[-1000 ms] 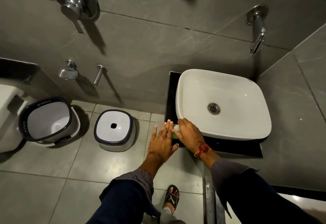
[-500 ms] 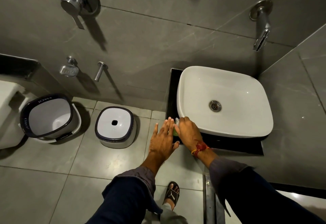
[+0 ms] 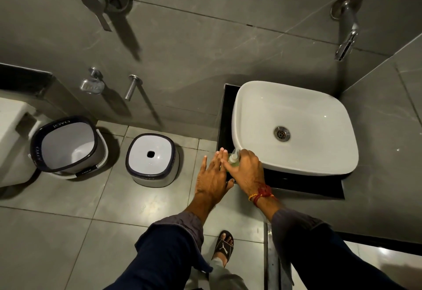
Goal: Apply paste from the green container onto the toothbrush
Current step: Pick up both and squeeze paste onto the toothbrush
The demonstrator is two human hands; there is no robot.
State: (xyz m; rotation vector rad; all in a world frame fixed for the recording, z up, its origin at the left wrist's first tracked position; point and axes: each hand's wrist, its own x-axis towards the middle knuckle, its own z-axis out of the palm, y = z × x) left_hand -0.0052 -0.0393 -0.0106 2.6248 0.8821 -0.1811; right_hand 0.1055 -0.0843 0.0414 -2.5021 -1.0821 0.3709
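Observation:
A small green container [image 3: 234,161] with a pale pump top stands at the front left corner of the black counter [image 3: 296,183], beside the white basin [image 3: 294,127]. My right hand [image 3: 247,170] is curled over it, fingers on the pump top. My left hand [image 3: 211,175] lies flat, fingers spread, just left of the container with its fingertips close to the pump; whether anything is under the palm I cannot tell. No toothbrush is visible.
A wall tap [image 3: 347,26] hangs above the basin. On the floor to the left stand a white stool [image 3: 151,160] and a white bucket [image 3: 67,145], with a toilet [image 3: 11,138] at the far left. My sandalled foot [image 3: 223,245] is below the hands.
Both hands stay at the container; the right hand has shifted slightly so the pale pump top now shows between the hands. The camera has barely moved.

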